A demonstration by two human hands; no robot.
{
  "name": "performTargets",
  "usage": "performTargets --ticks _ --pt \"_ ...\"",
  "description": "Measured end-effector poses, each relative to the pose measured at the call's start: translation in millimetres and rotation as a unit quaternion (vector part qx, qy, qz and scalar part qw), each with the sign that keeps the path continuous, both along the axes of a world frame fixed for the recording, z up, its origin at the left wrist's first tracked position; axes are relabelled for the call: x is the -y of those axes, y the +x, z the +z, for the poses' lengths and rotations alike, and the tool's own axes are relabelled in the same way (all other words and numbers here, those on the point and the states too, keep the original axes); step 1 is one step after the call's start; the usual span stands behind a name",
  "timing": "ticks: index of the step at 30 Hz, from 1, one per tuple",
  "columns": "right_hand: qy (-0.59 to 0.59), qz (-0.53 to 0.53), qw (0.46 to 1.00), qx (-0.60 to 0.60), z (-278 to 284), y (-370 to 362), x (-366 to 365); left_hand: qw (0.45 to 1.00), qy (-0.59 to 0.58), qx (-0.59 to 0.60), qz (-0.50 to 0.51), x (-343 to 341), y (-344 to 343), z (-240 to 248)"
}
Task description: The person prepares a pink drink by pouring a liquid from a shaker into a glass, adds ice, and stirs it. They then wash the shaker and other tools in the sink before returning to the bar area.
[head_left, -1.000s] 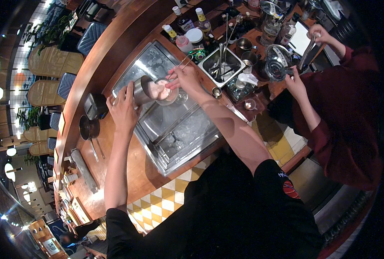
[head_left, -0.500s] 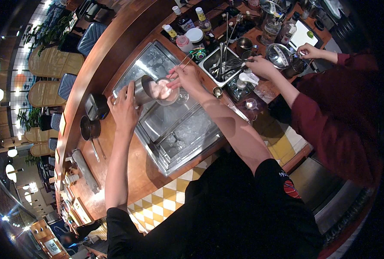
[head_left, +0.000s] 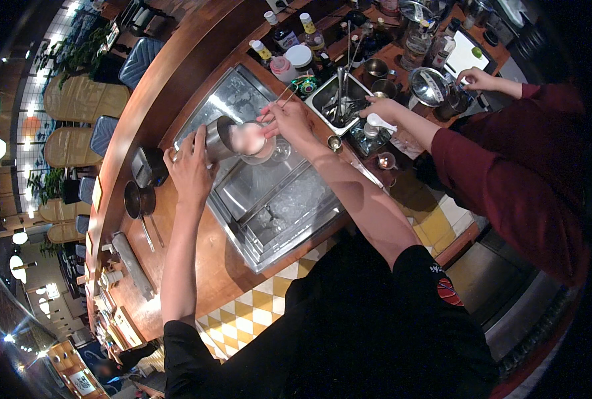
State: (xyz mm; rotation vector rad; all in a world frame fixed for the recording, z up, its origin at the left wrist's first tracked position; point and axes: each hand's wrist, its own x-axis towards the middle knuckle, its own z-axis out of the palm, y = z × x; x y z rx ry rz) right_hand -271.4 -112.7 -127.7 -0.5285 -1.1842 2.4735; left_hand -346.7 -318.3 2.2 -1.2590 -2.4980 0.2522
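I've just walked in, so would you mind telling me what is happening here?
The person's left hand holds a metal tin tilted over a steel basin unit, with blurred, pale pinkish contents at its mouth. Their right hand holds a thin wire-handled utensil beside that mouth, above a clear glass. To the right, a red-sleeved co-worker's hand is at the edge of a square metal container of utensils.

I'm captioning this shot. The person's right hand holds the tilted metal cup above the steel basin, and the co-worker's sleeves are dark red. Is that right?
Not quite: the head view shows the left hand, not the right hand, holding the tilted metal cup above the steel basin. The co-worker's sleeves are dark red.
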Motion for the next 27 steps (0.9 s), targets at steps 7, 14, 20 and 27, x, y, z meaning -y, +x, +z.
performTargets --ticks 7,14,20,27 --pt "0.004 0.002 1.0 -0.004 3.4 1.6 0.0 1.0 -0.023 -0.004 0.005 0.6 0.1 1.4" --pt "0.017 0.018 1.0 0.008 3.8 0.5 -1.2 1.0 -0.001 -0.015 -0.015 1.5 0.6 -1.3" --pt "0.013 0.025 1.0 0.012 0.9 -1.8 -0.7 1.0 -0.005 -0.007 -0.01 0.4 0.3 0.3" --pt "0.009 0.013 1.0 0.021 1.8 -0.5 -1.7 1.0 -0.006 0.005 -0.006 -0.1 0.3 0.7"
